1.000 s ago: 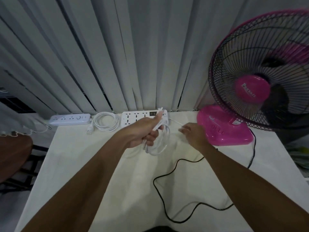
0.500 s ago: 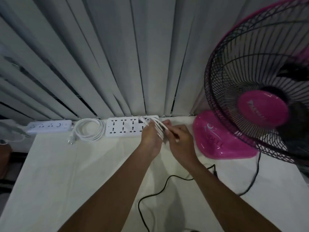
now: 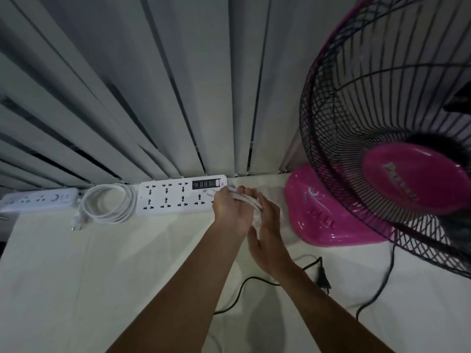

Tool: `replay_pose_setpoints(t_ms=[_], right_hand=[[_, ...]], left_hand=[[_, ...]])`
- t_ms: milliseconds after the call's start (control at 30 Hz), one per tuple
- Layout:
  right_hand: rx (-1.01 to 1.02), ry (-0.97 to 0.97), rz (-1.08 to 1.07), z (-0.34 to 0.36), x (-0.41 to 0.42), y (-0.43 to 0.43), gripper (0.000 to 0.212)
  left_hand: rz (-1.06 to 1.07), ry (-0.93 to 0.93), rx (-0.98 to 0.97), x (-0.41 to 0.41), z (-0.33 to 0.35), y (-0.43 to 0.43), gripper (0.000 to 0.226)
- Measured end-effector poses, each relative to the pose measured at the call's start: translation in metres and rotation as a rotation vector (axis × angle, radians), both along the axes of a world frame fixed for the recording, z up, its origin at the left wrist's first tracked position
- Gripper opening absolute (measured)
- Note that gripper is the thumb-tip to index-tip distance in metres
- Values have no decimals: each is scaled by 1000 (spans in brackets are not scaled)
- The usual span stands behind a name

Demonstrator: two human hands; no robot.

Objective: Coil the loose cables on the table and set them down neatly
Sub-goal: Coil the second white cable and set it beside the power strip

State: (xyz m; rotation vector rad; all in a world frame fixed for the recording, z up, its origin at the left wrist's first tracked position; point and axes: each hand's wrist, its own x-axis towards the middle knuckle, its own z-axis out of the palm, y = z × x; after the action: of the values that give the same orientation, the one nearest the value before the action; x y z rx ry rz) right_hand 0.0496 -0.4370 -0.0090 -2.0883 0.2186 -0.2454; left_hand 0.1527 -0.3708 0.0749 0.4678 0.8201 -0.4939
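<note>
A: Where is the bundle of white cable loops (image 3: 246, 200)?

B: It is between the two hands, above the white cloth-covered bench (image 3: 76, 276), near the far edge. The left hand (image 3: 233, 212) has its grip closed around the loops. They come out at the top of the fist, just beside the right end of the wide white power strip with many sockets (image 3: 178, 197).

A: And the right hand (image 3: 267, 230)?

B: It lies against the bundle from the right side, palm towards the left hand. Its fingers are stretched and pressed together, touching the loops but not wrapped around them.

A: What else lies on the bench?

B: Left of the wide strip there is a neatly coiled white cable with a plug (image 3: 108, 206). Further left lies a narrow white power strip (image 3: 38, 201). A loose black cable (image 3: 244, 289) runs across the near part of the bench and passes under the right forearm. Its black plug (image 3: 323, 280) lies to the right of that arm. On the far right stands a pink table fan with a black wire grille (image 3: 382, 161). Grey vertical blinds (image 3: 153, 85) hang behind the bench.
</note>
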Motion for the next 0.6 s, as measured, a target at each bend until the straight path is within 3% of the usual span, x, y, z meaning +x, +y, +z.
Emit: replay_pose_setpoints(t_ms=[100,233,300,367,433,533,600], right_hand=[[-55,-5,-84,-6,15,-10,54],[-99,78,-144,-8,41,-35,61],[-145,113,-154,-6,55,-46,58],[-115,225,-156,-5,72,-57,64],[-119,365,-121,-6,90,-68,80],[-177,498,-3,-6,111,-83,91],[-231,535,44,-7,121,-89,93]], left_hand=[[-68,-17,-6,7,-3,-5,24],[-302,-65,-35,21,-10,3,29],[-525,-103,93,31,-13,12,27],[-718,-188,360,39,-17,23,28],[-860,-369,783,44,-27,33,28],[-855,-695,1406,44,-50,43,24],[-824,-980,1588,38,-63,42,18]])
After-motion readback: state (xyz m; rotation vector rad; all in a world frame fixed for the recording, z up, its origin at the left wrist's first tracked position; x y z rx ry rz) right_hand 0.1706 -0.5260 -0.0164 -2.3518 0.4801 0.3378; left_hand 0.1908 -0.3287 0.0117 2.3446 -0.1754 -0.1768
